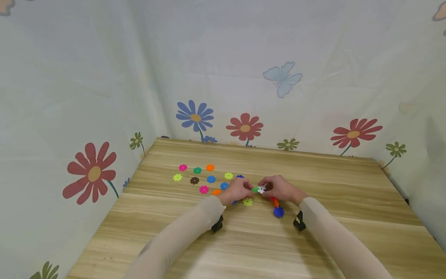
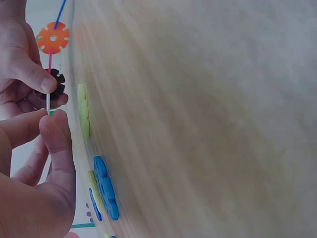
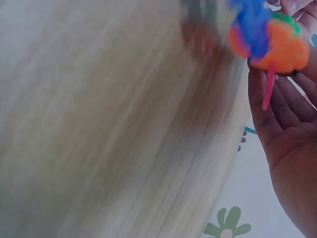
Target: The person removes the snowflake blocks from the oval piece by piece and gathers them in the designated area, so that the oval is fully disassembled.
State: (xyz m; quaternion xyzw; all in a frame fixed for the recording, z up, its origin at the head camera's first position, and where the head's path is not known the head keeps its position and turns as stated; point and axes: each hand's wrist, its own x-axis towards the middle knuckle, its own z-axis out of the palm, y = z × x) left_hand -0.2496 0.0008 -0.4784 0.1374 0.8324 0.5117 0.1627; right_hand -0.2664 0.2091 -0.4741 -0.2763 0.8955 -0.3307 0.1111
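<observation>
My left hand (image 1: 238, 190) pinches a small green notched disc (image 1: 256, 189) between thumb and fingertips. Against it stands a white notched disc (image 1: 261, 189), gripped by my right hand (image 1: 281, 188). From the right hand hangs a joined chain of such discs, ending in a dark blue disc (image 1: 278, 212). In the left wrist view an orange disc (image 2: 53, 37) in the chain shows flat, and a black disc (image 2: 60, 84) sits behind the right thumb. A pink disc (image 3: 268, 89) appears edge-on in the right wrist view. Fingers partly cover the green and white discs.
Loose notched discs lie on the wooden table (image 1: 139, 232) left of the hands, among them a brown disc (image 1: 194, 180), a pink disc (image 1: 203, 189) and a light blue disc (image 1: 211, 179). A yellow-green disc (image 1: 247, 202) lies just below the left hand. A flower-printed cloth (image 1: 216, 85) surrounds the table.
</observation>
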